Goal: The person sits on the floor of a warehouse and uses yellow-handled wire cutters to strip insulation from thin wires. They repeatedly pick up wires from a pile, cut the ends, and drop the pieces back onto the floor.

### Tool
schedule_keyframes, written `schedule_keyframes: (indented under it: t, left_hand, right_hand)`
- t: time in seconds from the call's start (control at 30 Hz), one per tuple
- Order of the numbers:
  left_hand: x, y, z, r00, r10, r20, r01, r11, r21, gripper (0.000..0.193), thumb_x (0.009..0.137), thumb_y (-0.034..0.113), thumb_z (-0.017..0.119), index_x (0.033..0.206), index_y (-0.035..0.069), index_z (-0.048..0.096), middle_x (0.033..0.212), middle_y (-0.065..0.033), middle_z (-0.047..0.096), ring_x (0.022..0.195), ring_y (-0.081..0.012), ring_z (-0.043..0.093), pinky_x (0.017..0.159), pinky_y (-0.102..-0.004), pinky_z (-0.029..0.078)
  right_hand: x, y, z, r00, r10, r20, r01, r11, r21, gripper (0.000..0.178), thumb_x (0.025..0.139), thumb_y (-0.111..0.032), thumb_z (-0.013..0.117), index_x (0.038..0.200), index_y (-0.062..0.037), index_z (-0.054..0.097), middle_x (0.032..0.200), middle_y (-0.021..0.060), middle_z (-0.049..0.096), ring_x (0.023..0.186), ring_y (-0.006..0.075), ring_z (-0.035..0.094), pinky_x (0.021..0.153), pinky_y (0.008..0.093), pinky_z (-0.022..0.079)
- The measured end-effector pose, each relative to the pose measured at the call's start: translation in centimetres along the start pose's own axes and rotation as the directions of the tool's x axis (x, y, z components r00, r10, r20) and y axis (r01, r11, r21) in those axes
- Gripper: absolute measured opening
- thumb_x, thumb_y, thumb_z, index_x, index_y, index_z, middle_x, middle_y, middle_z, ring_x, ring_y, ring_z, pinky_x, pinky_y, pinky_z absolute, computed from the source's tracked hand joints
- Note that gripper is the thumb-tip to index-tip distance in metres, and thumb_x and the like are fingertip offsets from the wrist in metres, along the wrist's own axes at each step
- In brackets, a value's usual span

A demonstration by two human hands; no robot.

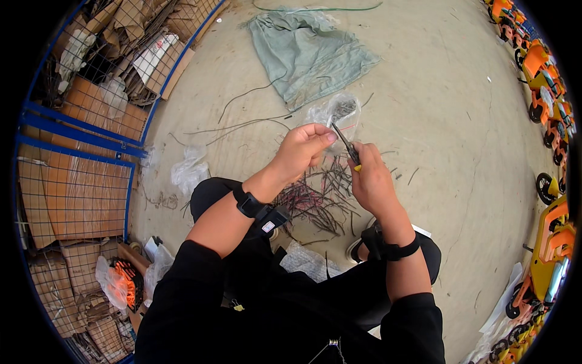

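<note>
My right hand is closed around a pair of pliers with dark jaws and a bit of yellow on the grip. The jaws point up and to the left, close to the fingertips of my left hand. Thumb and forefinger of that hand are pinched together; what they hold is too small to make out. Below both hands, a loose heap of cut dark wire pieces, some reddish, lies on the floor between my feet. Just beyond them sits a clear plastic bag with small dark pieces in it.
A grey-green woven sack lies flat farther off. Long thin wires trail across the floor at left, near a crumpled clear bag. Blue mesh cages hold cardboard at left. Orange and yellow wheeled toys line the right side.
</note>
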State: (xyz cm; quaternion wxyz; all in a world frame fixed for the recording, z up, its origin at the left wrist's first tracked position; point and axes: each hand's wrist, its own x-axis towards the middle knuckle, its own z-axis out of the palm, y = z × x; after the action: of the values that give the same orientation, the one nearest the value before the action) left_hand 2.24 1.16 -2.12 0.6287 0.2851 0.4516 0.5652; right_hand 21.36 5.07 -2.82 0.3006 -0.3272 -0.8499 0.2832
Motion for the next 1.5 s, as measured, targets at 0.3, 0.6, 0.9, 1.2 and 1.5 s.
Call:
schedule_keyframes:
  t: [0.3,0.6,0.9,1.2,1.5]
  left_hand:
    - [-0.2,0.1,0.1,0.999,0.034,0.012,-0.035,0.994,0.100,0.009,0.093,0.013,0.061,0.094,0.005,0.056,0.065,0.0071,0.044,0.050,-0.0020,0.029,0.045,-0.0216,0.021]
    - [-0.1,-0.3,0.3,0.980,0.198,0.031,-0.195,0.909,0.369,0.014,0.090,0.014,0.067,0.093,0.001,0.063,0.074,0.0048,0.058,0.062,-0.0005,0.046,0.054,-0.0183,0.035]
    - [-0.4,0.2,0.0,0.984,0.154,0.092,-0.174,0.946,0.274,0.009,0.089,0.011,0.068,0.087,0.004,0.063,0.066,0.0068,0.053,0.055,-0.0002,0.041,0.049,-0.0186,0.030]
    - [-0.5,0.0,-0.6,0.983,0.155,0.097,-0.178,0.933,0.312,0.008,0.088,0.011,0.068,0.085,0.005,0.064,0.064,0.0065,0.052,0.055,-0.0008,0.041,0.048,-0.0191,0.029]
    - [-0.5,0.0,-0.9,0.991,0.123,0.044,-0.131,0.916,0.380,0.010,0.090,0.013,0.067,0.089,0.003,0.065,0.068,0.0060,0.055,0.057,-0.0005,0.042,0.049,-0.0184,0.031]
  right_hand:
    - [-0.1,0.5,-0.2,0.999,0.039,-0.019,-0.039,0.999,-0.007,0.035,0.082,0.002,0.058,0.116,-0.0002,0.050,0.098,0.0196,0.053,0.086,0.0413,0.057,0.071,0.0457,0.048]
    - [-0.1,-0.1,-0.3,1.000,-0.007,-0.012,0.007,1.000,-0.006,0.035,0.082,0.003,0.058,0.115,-0.0005,0.051,0.097,0.0199,0.053,0.085,0.0412,0.057,0.070,0.0457,0.047]
    - [-0.3,0.0,-0.2,1.000,-0.008,0.027,0.008,1.000,0.016,0.035,0.082,0.001,0.059,0.116,-0.0001,0.050,0.096,0.0197,0.053,0.085,0.0412,0.057,0.070,0.0454,0.048]
    - [0.0,1.2,-0.6,0.997,0.077,-0.019,-0.077,0.996,0.036,0.033,0.086,-0.003,0.059,0.117,0.0000,0.050,0.098,0.0221,0.054,0.090,0.0419,0.057,0.073,0.0450,0.047]
    - [-1.9,6.5,-1.9,0.830,0.462,0.312,-0.472,0.880,-0.046,0.040,0.094,-0.024,0.056,0.122,0.0036,0.050,0.090,0.0158,0.061,0.080,0.0276,0.061,0.071,0.0368,0.051]
